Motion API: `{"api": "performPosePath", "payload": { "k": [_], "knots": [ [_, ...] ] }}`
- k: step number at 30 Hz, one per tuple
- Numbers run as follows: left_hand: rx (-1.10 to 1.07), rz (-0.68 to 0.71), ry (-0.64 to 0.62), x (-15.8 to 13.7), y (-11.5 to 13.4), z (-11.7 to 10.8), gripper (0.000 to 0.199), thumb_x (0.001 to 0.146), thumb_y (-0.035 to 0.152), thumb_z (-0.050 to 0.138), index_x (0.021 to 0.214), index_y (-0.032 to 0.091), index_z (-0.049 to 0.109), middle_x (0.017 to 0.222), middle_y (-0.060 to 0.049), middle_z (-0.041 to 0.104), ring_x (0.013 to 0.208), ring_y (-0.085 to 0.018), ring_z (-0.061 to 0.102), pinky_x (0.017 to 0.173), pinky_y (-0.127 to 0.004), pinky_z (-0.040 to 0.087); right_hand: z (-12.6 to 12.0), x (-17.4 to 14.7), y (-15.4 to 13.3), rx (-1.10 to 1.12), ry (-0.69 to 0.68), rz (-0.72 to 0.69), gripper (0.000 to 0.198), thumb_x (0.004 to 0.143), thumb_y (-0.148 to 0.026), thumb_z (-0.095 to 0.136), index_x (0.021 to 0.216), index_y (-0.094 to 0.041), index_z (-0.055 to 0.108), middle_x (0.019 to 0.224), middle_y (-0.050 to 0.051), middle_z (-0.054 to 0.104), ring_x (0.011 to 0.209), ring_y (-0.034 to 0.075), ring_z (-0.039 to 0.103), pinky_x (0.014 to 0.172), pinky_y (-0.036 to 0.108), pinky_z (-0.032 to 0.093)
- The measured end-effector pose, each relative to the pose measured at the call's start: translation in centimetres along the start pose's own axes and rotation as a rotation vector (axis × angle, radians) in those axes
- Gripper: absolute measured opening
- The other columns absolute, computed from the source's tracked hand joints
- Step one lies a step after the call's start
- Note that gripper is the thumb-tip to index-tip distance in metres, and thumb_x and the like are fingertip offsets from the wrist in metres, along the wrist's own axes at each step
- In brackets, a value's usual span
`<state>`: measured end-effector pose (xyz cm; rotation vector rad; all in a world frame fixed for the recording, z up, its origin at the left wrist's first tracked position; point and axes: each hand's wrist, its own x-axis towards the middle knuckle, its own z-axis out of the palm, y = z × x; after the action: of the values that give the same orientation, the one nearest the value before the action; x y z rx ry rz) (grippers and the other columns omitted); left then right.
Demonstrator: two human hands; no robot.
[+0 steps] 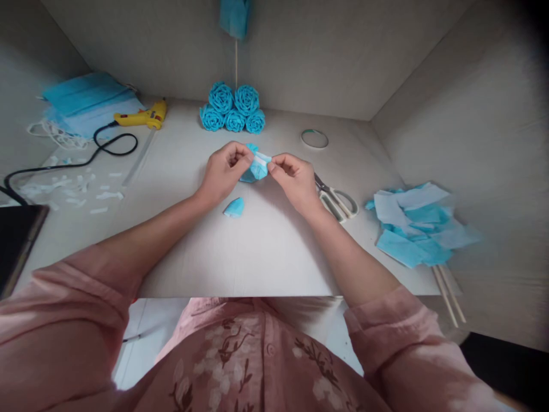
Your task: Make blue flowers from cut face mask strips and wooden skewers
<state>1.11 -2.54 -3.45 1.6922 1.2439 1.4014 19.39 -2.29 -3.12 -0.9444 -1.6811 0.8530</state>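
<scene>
Between my two hands, above the middle of the table, is a small piece of blue and white mask fabric [259, 164]. My left hand [226, 170] pinches it on the left, where a bit of gathered blue shows at the fingertips. On the right, my right hand [295, 178] grips its edge between thumb and forefinger. A loose blue petal-shaped piece [234, 208] lies on the table just below my left hand. Scissors with white handles [337, 200] rest beside my right wrist, partly hidden by it.
Several rolled blue fabric roses [234, 107] are stacked at the back, near a blue flower on a stick [235, 20]. Blue masks [92, 103], a yellow glue gun [143, 115] and white scraps [72, 186] lie left. Right are a tape roll [314, 138], fabric pieces [418, 223] and sticks [448, 294].
</scene>
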Motion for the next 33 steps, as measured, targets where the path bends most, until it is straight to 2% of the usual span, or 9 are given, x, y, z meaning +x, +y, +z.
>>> {"api": "performPosePath", "payload": {
  "k": [3,7,12,19,24,30,33],
  "knots": [
    [-0.06,-0.085,-0.017,0.3,-0.1,-0.2,0.011,0.09,0.028,0.058,0.097,0.021,0.063,0.071,0.001,0.059,0.064,-0.012,0.056,0.059,-0.023,0.044,-0.1,0.1,0.4,0.091,-0.014,0.07,0.02,0.082,-0.04,0.063,0.077,-0.02,0.063,0.073,-0.001,0.062,0.07,0.012,0.055,0.071,0.027,0.046],
    [-0.132,-0.138,-0.122,0.2,0.6,-0.4,0.015,0.088,0.029,0.058,0.078,0.019,0.064,0.066,0.0,0.058,0.061,-0.013,0.054,0.057,-0.024,0.045,-0.1,0.1,0.4,0.113,-0.054,0.097,0.021,0.082,-0.041,0.064,0.076,-0.02,0.064,0.072,-0.002,0.06,0.071,0.012,0.054,0.072,0.027,0.045],
    [-0.155,-0.142,-0.131,-0.3,1.1,-0.5,0.011,0.081,0.025,0.066,0.073,0.019,0.064,0.068,0.0,0.063,0.062,-0.013,0.056,0.062,-0.027,0.05,-0.2,-0.1,-0.1,0.117,-0.153,0.123,0.023,0.087,-0.041,0.06,0.079,-0.02,0.065,0.071,-0.002,0.06,0.072,0.013,0.055,0.074,0.027,0.046],
    [-0.15,-0.14,-0.138,-0.6,1.1,-0.2,0.012,0.079,0.025,0.066,0.07,0.018,0.064,0.067,0.0,0.062,0.064,-0.012,0.056,0.065,-0.027,0.048,0.0,-0.1,0.1,0.036,-0.112,0.131,0.024,0.081,-0.038,0.065,0.069,-0.021,0.053,0.063,-0.006,0.04,0.06,0.01,0.035,0.058,0.025,0.031],
    [-0.159,-0.159,-0.144,-0.5,1.1,-0.3,0.012,0.078,0.026,0.064,0.07,0.018,0.063,0.066,0.001,0.06,0.062,-0.012,0.053,0.063,-0.027,0.045,-0.1,0.0,0.2,0.052,-0.12,0.149,0.017,0.079,-0.035,0.063,0.071,-0.021,0.058,0.064,-0.005,0.044,0.061,0.01,0.037,0.059,0.025,0.033],
    [-0.166,-0.147,-0.108,-0.2,0.8,-0.4,0.012,0.076,0.03,0.063,0.07,0.02,0.061,0.066,0.0,0.058,0.061,-0.013,0.051,0.06,-0.028,0.043,-0.1,0.1,0.1,0.128,-0.139,0.157,0.02,0.08,-0.04,0.063,0.077,-0.02,0.065,0.075,-0.001,0.062,0.075,0.014,0.054,0.074,0.027,0.045],
    [-0.155,-0.129,-0.11,-0.1,0.5,-0.3,0.013,0.077,0.031,0.064,0.071,0.02,0.061,0.065,0.0,0.058,0.061,-0.013,0.05,0.06,-0.027,0.043,-0.1,0.1,0.3,0.1,-0.118,0.156,0.024,0.079,-0.044,0.066,0.076,-0.02,0.064,0.07,-0.002,0.057,0.068,0.012,0.049,0.067,0.026,0.042]
  ]
}}
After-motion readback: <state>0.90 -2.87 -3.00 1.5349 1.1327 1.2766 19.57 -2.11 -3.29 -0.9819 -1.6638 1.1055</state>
